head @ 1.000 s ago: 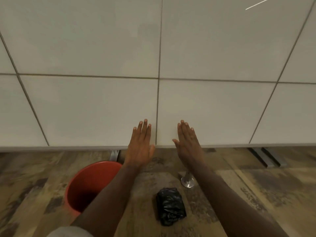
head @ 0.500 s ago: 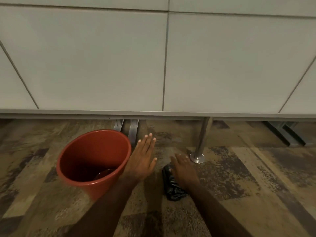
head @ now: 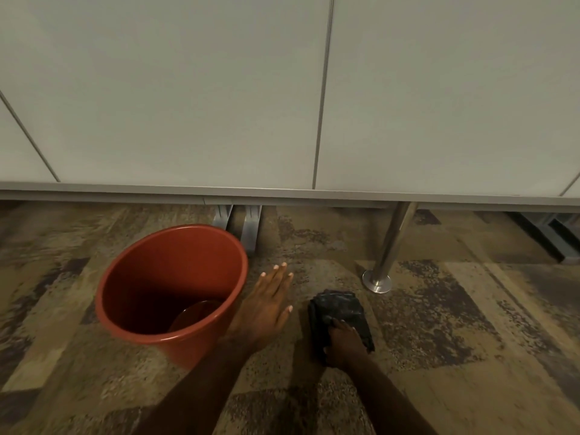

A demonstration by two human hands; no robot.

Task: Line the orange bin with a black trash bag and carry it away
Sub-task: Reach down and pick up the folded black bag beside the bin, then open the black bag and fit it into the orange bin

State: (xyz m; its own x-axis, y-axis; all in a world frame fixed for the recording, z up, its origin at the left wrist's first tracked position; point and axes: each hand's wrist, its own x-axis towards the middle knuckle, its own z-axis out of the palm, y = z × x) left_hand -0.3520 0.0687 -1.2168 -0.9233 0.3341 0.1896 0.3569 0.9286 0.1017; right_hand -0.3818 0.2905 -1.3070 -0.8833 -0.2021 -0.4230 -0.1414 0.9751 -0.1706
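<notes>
While the right hand (head: 345, 346) closes on the folded black plastic trash bag (head: 340, 318) lying on the carpet, the open left hand (head: 266, 309) hovers beside the round orange plastic bin (head: 141, 277); a careless sweep could tip it.

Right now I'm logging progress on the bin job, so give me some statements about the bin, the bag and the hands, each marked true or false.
1. The bin stands upright on the carpet. True.
2. The bag already lines the bin. False: it lies bunched on the carpet, right of the bin.
3. The right hand is on the bag. True.
4. The left hand grips the bin's rim. False: it is open, fingers spread, beside the bin.
5. The bag lies left of the bin. False: it lies between the bin and the metal leg.
</notes>
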